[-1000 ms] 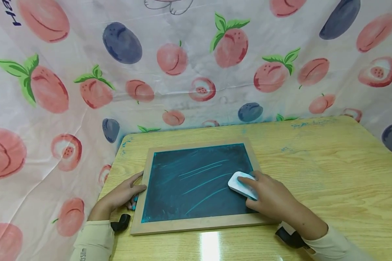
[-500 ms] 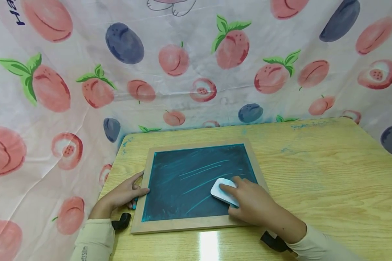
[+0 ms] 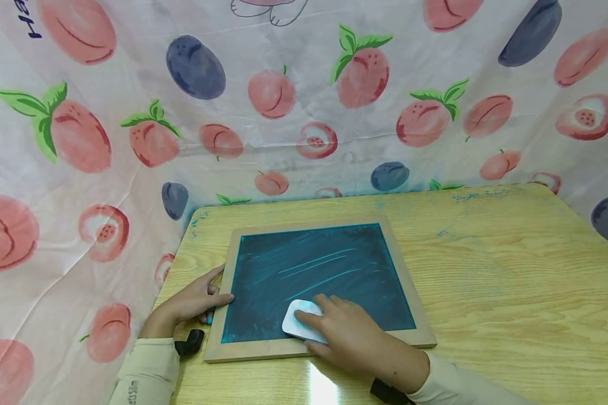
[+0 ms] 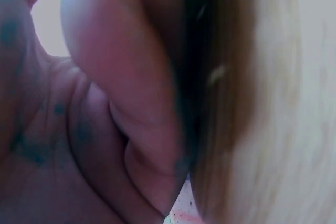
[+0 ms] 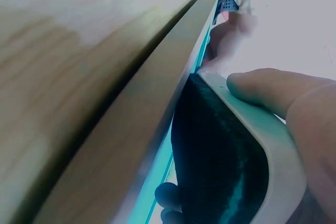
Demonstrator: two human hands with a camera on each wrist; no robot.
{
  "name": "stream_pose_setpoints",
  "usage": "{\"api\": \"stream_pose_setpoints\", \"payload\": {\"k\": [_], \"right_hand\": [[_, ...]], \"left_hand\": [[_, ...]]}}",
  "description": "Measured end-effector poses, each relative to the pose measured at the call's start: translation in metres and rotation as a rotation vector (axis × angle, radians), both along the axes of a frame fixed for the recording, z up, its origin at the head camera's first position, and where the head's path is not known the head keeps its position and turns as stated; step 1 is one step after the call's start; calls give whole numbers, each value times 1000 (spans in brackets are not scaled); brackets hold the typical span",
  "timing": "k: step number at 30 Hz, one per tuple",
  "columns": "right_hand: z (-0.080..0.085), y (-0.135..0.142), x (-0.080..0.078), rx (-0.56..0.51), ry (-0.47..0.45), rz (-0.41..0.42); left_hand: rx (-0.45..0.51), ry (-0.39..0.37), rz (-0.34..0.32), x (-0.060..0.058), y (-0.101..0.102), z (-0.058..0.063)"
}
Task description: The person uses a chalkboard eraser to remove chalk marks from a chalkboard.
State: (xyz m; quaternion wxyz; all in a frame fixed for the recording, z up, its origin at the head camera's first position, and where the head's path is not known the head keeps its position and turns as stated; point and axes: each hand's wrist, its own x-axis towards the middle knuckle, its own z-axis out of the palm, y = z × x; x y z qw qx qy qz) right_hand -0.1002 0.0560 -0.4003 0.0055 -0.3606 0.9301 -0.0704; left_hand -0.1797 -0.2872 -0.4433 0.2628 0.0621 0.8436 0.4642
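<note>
On the table lies a wood-framed chalkboard (image 3: 329, 304) with several pale teal chalk strokes on it. My right hand (image 3: 354, 340) grips a white chalkboard eraser (image 3: 298, 319) from above, low on the board near its front frame edge. In the right wrist view, the dark felt side (image 5: 220, 156) of the eraser, marked with teal dust, is against the board. My left hand (image 3: 192, 298) holds the left side of the frame, thumb over its top and other fingers curled by the outer edge. Teal shows by those fingers; what it is I cannot tell.
The wood-grain table (image 3: 506, 292) extends far to the right, with teal chalk smudges along its back edge. Behind and to the left hangs a white sheet (image 3: 304, 67) printed with peaches. A black wrist mount (image 3: 190, 343) sits by the left sleeve.
My right hand has swept the eraser left and toward the near edge. The lowest chalk stroke is no longer visible. My left hand stays on the frame.
</note>
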Motion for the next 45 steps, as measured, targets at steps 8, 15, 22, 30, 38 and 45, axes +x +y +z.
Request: {"api": "stream_pose_setpoints", "payload": {"k": [8, 15, 22, 30, 38, 45], "right_hand": [[-1, 39, -12, -2, -21, -146], [1, 89, -23, -5, 53, -296], [3, 110, -26, -32, 64, -348], [6, 92, -21, -37, 21, -290], [6, 43, -11, -20, -54, -152], [7, 5, -1, -2, -38, 20]], "left_hand": [[-13, -1, 5, 0, 3, 2], [-34, -17, 27, 0, 1, 1], [-39, -21, 42, 1, 0, 0], [1, -19, 27, 2, 3, 3], [13, -18, 16, 1, 2, 0], [-6, -13, 23, 2, 2, 2]]}}
